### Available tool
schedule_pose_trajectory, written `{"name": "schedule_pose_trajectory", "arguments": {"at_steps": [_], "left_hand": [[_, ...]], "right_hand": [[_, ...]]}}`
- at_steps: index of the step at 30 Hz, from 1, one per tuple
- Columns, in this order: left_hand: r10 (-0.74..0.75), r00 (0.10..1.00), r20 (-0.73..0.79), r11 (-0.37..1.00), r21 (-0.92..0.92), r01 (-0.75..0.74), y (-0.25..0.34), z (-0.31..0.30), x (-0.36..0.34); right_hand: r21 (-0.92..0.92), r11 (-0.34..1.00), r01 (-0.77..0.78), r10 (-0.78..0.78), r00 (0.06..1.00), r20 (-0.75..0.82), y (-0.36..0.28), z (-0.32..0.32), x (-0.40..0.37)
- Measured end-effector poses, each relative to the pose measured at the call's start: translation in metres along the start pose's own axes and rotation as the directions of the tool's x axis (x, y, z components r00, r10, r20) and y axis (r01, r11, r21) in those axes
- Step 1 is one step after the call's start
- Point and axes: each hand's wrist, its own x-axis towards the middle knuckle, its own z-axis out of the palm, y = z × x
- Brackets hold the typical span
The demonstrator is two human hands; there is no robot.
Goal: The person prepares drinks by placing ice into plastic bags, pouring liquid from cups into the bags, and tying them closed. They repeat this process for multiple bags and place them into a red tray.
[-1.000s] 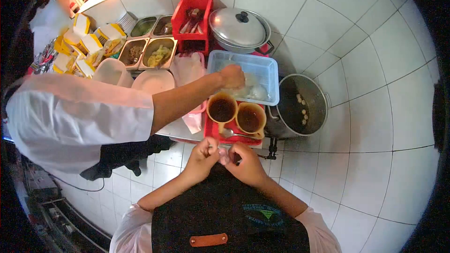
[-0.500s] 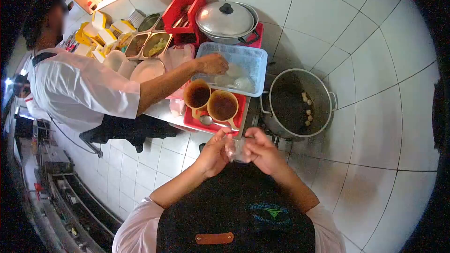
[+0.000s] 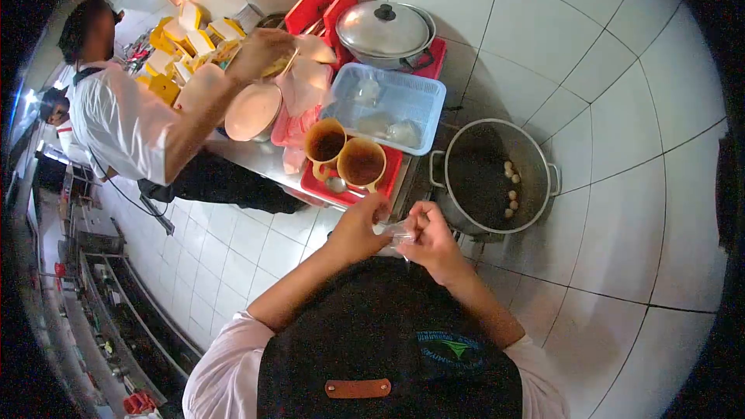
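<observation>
over beside the yellow-and-white boxes (image 3: 186, 40), the co-worker's hand (image 3: 268, 54) has moved away from the blue basket (image 3: 425, 97), where it was reaching half a second ago; the person's own hands have stayed close together.

the clear plastic (image 3: 400, 234), seemingly a small bag, is held between them, in front of the apron (image 3: 388, 334) and near the close edge of the red tray (image 3: 394, 163). the left hand (image 3: 365, 225) has its thumb and fingers closed on one side of it. the right hand (image 3: 434, 247) has a looser grip, fingers curled, thumb against the other side; how firmly it pinches cannot be told. whether the plastic is parted into an opening is too small to tell.

to work it well, i would keep the left grip steady and let the right thumb and fingertip rub the layers apart, with light, even tension so the film does not tear. better to stay clear of the two cups (image 3: 324, 140) and the pot (image 3: 535, 186), since a slip could drop it in.
</observation>
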Motion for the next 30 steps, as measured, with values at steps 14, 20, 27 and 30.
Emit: {"name": "schedule_pose_trajectory", "arguments": {"at_steps": [14,20,27,30], "left_hand": [[0.499,0.827,-0.260,0.848,0.344,-0.404,0.011,-0.031,0.026],[0.279,0.952,-0.126,0.955,0.141,-0.261,-0.022,-0.086,0.045],[0.447,0.886,0.124,0.894,-0.087,-0.439,-0.057,-0.136,0.064],[0.389,0.895,0.220,0.906,-0.268,-0.328,-0.064,-0.156,0.076]], "right_hand": [[-0.770,0.561,0.303,-0.626,0.764,-0.155,0.005,0.026,0.056],[-0.926,0.325,0.193,-0.493,0.870,0.008,0.011,0.052,0.085],[-0.874,0.486,-0.004,-0.385,0.897,-0.218,0.019,0.088,0.117],[-0.885,0.464,0.031,-0.411,0.893,-0.185,0.014,0.086,0.122]]}}
